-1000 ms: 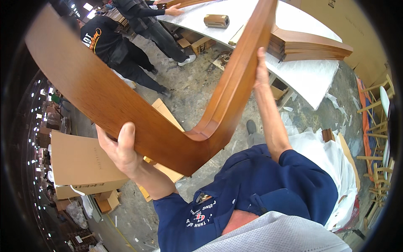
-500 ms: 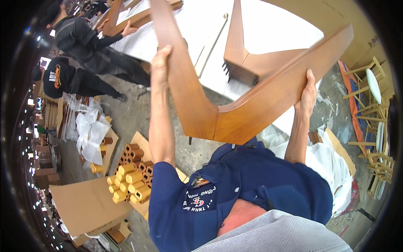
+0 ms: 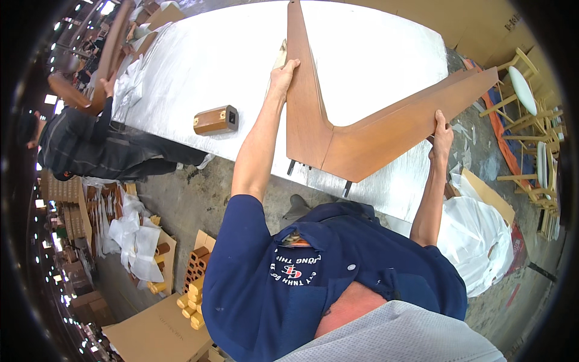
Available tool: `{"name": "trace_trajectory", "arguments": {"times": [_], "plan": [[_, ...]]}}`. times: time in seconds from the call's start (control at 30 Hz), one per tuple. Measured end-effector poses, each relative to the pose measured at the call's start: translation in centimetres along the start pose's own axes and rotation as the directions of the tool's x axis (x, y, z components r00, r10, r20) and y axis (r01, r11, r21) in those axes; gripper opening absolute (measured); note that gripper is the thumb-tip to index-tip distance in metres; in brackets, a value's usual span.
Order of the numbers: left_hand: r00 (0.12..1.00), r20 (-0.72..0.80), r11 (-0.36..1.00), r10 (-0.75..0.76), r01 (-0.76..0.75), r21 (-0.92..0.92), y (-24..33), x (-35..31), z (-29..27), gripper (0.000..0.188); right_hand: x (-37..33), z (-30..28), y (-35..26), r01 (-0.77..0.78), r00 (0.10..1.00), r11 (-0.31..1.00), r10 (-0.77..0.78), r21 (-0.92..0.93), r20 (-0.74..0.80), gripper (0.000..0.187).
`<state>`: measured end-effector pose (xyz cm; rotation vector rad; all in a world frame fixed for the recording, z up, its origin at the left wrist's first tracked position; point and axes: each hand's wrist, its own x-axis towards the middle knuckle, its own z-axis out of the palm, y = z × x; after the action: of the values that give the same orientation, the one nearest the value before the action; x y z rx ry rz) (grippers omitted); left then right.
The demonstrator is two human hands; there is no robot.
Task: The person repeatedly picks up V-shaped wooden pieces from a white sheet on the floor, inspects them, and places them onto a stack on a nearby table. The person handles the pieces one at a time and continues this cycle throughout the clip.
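A brown V-shaped wooden furniture leg (image 3: pixel 362 136) is in both my hands over the table. A second, similar wooden leg (image 3: pixel 447 81) shows along its far edge, lined up behind it and mostly hidden. Several dark bolts (image 3: pixel 348 189) stick out from the lower end. My left hand (image 3: pixel 283 77) is closed around the upright arm of the V, next to a pale strip (image 3: pixel 281 54). Gripping the other arm near its right end is my right hand (image 3: pixel 442 133). On the table to the left lies a faceted wooden block (image 3: pixel 212 120) with a square hole.
The long table (image 3: pixel 181 66) has a white sheet over it. At the left a co-worker (image 3: pixel 84 142) holds a curved wooden part. Pale chair frames (image 3: pixel 531 151) stand at right. Cardboard (image 3: pixel 157 323), yellow-ended blocks (image 3: pixel 194 304) and a white-wrapped bundle (image 3: pixel 473 241) are on the floor.
The leg in my hands has come over the other one, and the two now line up. The co-worker has lifted a wooden part off to the left. The faceted block has come into view.
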<state>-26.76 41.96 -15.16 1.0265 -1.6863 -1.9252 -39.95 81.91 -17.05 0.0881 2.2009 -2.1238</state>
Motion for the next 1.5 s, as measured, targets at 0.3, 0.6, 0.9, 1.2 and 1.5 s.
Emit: {"name": "trace_trajectory", "arguments": {"times": [0.3, 0.6, 0.9, 1.2, 1.5], "plan": [[0.820, -0.043, 0.681, 0.571, -0.445, 0.581, 6.8, -0.6, -5.5, 0.053, 4.9, -3.7, -3.5, 0.169, 0.983, 0.922, -0.184, -0.348, -0.011, 0.054], [0.775, -0.443, 0.655, 0.451, 0.051, 0.754, -9.4, -13.9, -33.3, 0.049, -19.5, 15.1, -5.3, 0.465, 0.712, 0.878, -0.293, -0.116, 0.638, 0.038], [0.966, -0.246, 0.798, -0.084, 0.213, 0.564, -22.1, -20.8, -47.6, 0.064, -35.2, 38.1, 17.5, 0.781, 0.612, 0.290, -0.179, -0.554, 0.770, 0.057], [0.977, -0.211, 0.949, -0.026, 0.090, 0.301, -13.5, -0.3, -47.9, 0.083, -33.4, 37.9, 17.8, 0.421, 0.899, 0.442, -0.082, -0.793, 0.431, 0.062], [0.996, -0.055, 0.957, -0.067, 0.080, 0.279, -12.0, 10.6, -44.5, 0.047, -32.3, 36.5, 7.7, 0.496, 0.867, 0.561, -0.359, -0.663, 0.345, 0.053]]}}
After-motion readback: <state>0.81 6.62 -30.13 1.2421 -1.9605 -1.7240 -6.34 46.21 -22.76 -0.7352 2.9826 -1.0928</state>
